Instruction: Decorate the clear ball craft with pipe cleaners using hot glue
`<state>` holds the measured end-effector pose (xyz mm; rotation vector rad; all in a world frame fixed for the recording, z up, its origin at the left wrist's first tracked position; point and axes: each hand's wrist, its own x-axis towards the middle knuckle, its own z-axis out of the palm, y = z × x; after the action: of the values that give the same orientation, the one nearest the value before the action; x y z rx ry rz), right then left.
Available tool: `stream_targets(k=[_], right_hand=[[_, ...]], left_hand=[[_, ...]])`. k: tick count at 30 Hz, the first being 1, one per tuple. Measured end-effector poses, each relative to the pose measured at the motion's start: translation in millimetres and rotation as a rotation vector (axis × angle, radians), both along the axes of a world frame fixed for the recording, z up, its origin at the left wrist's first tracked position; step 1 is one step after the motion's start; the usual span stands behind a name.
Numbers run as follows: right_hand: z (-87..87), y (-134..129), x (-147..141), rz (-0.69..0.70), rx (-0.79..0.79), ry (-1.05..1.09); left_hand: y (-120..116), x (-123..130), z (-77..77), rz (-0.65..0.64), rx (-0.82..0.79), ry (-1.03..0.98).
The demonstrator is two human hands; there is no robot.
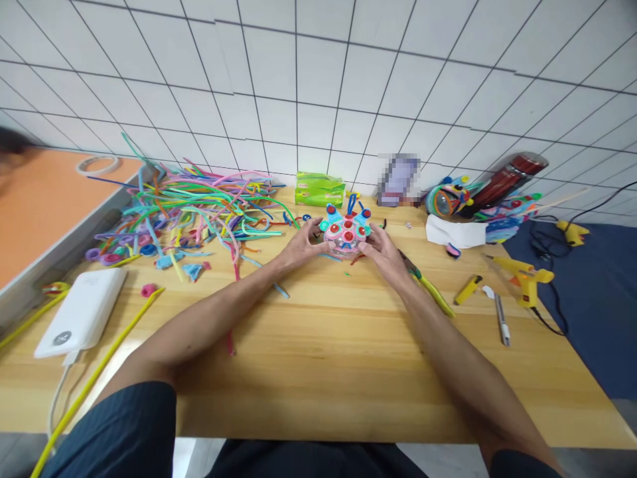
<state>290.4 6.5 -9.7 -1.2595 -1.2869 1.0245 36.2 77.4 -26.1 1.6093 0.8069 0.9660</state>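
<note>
Between my two hands, over the middle of the wooden table (318, 372), is a small round craft figure (348, 232) of coiled pipe cleaners. It is pink with turquoise and red round pieces, and a blue loop rises from its top. My left hand (311, 244) grips its left side, thumb at the front near its lower edge. On the right side my right hand (383, 249) does the same, its fingers curved round behind. The underside looks clear and shiny. A pair of pliers with yellow-green handles (432, 292) lies beside my right forearm.
A heap of pipe cleaners (199, 206) spreads at the back left. A white power bank (82, 312) with a cable lies front left. A green tissue pack (320, 190), a phone (398, 179) and a red flask (512, 179) line the wall. A yellow glue gun (527, 279) rests right.
</note>
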Motion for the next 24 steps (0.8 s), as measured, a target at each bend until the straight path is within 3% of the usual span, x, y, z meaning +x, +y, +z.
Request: stream_targets(k=[4, 10, 14, 20, 24], right_hand=[[-6.7, -2.8, 0.7, -0.028, 0.011, -0.007], [-17.7, -5.3, 5.5, -0.158, 0.063, -0.048], [-10.1, -7.9, 5.8, -0.228, 0.134, -0.113], [9.8, -13.7, 8.4, -0.340, 0.273, -0.147], [9.4, -11.9, 10.6, -0.345, 0.276, -0.170]], left_hand=[[-4.6, -0.7, 3.8, -0.035, 0.072, -0.017], [-7.7, -6.9, 3.0, 0.018, 0.134, 0.066], [-10.4, -11.9, 8.4, 0.101, 0.109, 0.087], [-11.6, -20.5, 31.6, 0.268, 0.211, 0.051], [-8.0, -23.0, 35.4, 0.319, 0.255, 0.107]])
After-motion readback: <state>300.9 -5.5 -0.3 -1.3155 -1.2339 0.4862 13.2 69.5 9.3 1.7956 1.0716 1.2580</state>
